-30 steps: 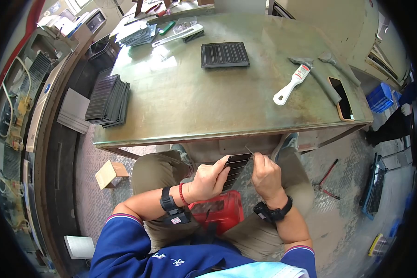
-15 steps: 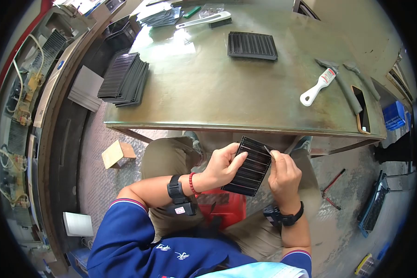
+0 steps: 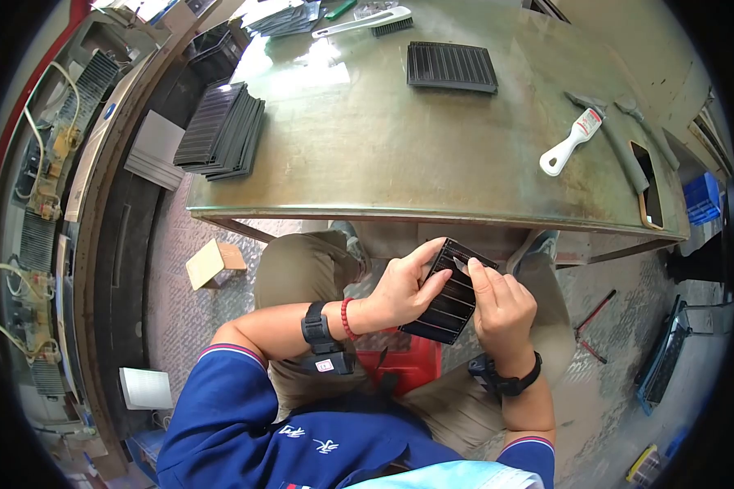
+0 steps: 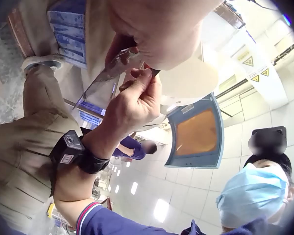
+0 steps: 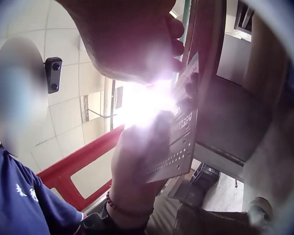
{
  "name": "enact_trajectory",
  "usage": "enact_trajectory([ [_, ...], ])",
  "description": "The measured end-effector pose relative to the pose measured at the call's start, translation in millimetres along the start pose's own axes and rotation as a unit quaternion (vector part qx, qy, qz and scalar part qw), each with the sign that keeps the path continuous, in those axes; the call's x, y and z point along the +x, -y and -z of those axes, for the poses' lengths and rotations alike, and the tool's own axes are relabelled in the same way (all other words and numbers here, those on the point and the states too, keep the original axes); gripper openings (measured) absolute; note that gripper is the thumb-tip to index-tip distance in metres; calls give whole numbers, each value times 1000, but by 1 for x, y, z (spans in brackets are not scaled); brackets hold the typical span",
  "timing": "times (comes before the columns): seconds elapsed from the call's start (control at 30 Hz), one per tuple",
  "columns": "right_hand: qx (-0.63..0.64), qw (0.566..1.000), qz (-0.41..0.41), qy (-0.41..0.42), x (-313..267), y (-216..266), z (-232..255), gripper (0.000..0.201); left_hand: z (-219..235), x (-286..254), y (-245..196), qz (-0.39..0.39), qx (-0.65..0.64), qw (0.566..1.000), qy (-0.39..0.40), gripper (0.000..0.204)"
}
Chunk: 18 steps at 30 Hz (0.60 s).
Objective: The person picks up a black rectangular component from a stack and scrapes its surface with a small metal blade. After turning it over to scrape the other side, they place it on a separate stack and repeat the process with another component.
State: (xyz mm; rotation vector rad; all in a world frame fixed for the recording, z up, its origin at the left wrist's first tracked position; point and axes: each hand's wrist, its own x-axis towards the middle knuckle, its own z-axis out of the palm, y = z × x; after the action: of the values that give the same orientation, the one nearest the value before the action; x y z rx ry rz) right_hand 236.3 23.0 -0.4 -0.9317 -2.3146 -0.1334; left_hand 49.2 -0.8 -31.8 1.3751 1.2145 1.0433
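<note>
A black slotted plate (image 3: 440, 316) is held over the lap in the head view, its striped face turned up. My left hand (image 3: 404, 287) grips it by its left edge, with the thumb on the face. From the right, my right hand (image 3: 504, 310) pinches a thin pointed metal tool (image 3: 460, 265), whose tip lies over the upper part of the plate. Most of that tool is hidden in the fingers. In the right wrist view, glare covers part of the left hand, and the plate (image 5: 179, 147) shows rows of small holes.
On the table (image 3: 342, 163) are a tall stack of black plates (image 3: 220, 134), a smaller stack (image 3: 453, 67), a white-handled brush (image 3: 363, 22), a white scraper-like tool (image 3: 571, 143), grey-handled tools (image 3: 624, 151) and a phone (image 3: 651, 191). A red stool (image 3: 400, 367) is below.
The plate has turned from steeply tilted to face up. My right hand has moved from the plate's upper right corner inward over its face, still pinching the tool.
</note>
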Motion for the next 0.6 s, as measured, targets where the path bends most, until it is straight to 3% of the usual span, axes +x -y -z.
enact_trajectory([
  [0.13,14,1000,8,-2,-1,2,-2,36,0,0,-5,-2,15,1000,4,42],
  [0.3,18,1000,-4,-3,-3,5,-5,35,-5,1,-5,-74,57,994,-58,47],
  [0.6,-13,1000,27,6,0,7,1,38,-3,-1,-12,-84,100,991,-42,51],
])
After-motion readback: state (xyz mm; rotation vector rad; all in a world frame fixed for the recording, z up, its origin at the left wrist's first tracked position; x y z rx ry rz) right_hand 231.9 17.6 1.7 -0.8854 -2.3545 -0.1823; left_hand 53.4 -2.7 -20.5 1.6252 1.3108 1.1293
